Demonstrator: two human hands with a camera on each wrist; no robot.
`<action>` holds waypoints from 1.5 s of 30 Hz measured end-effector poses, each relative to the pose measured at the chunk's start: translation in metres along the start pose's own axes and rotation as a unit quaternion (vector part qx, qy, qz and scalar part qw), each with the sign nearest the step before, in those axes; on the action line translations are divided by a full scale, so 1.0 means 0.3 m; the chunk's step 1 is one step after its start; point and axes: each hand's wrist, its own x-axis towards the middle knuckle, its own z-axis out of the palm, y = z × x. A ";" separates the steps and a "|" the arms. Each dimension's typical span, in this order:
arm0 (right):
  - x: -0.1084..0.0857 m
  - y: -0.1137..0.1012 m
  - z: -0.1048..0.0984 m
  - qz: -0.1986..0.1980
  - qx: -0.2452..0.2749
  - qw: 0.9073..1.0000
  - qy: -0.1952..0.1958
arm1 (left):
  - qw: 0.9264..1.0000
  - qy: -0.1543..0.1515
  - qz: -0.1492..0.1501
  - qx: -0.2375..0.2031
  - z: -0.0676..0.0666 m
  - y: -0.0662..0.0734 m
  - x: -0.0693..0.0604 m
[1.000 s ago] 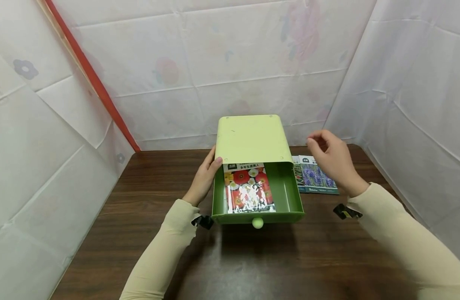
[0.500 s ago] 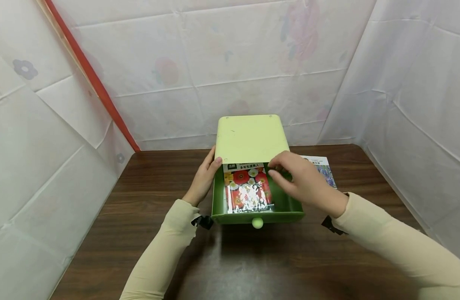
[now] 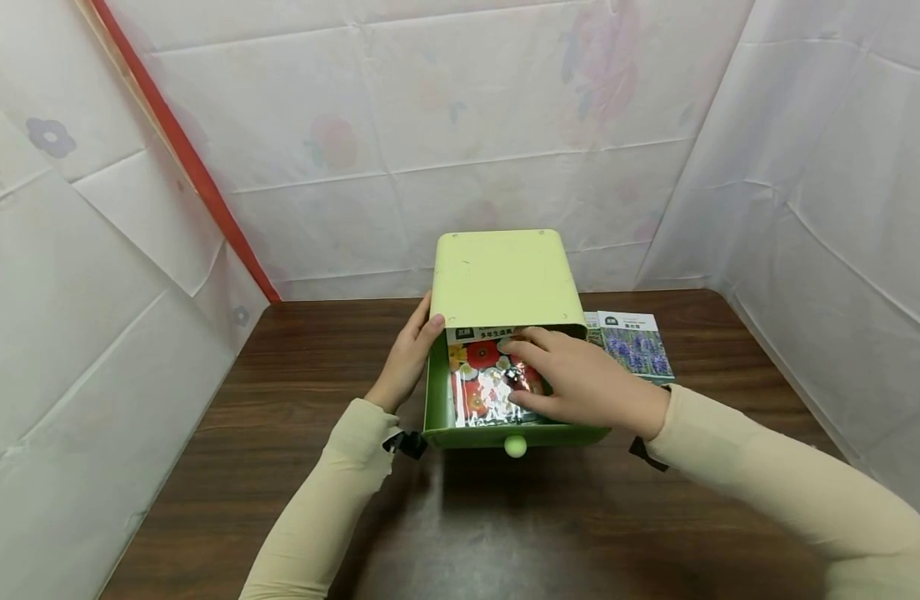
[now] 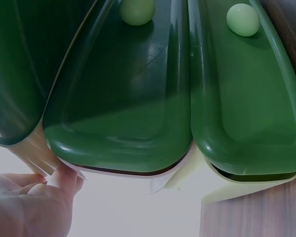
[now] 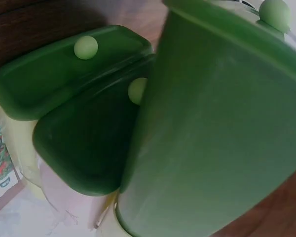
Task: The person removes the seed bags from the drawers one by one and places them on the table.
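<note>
My left hand (image 3: pixel 407 354) touches the box (image 3: pixel 505 279), fingers straight; my right hand (image 3: pixel 583 377) spreads above the packet (image 3: pixel 475 392). Contact there I can't tell.

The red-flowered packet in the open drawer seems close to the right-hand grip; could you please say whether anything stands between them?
Nothing visible does: in the head view, the right-hand grip is over the open drawer and overlaps the packet, though contact is unclear. The cabinet top hides the packet's far end.
</note>
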 end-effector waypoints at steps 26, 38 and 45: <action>0.037 0.008 0.010 0.065 0.008 0.984 -0.163 | 1.000 -0.002 -0.010 -0.004 -0.004 0.002 0.001; 0.042 0.002 0.020 0.059 0.061 0.986 -0.140 | 1.000 -0.002 -0.016 0.013 -0.007 0.002 0.000; 0.043 0.003 0.018 0.087 0.130 0.977 -0.145 | 1.000 0.006 -0.012 0.012 -0.006 0.000 -0.001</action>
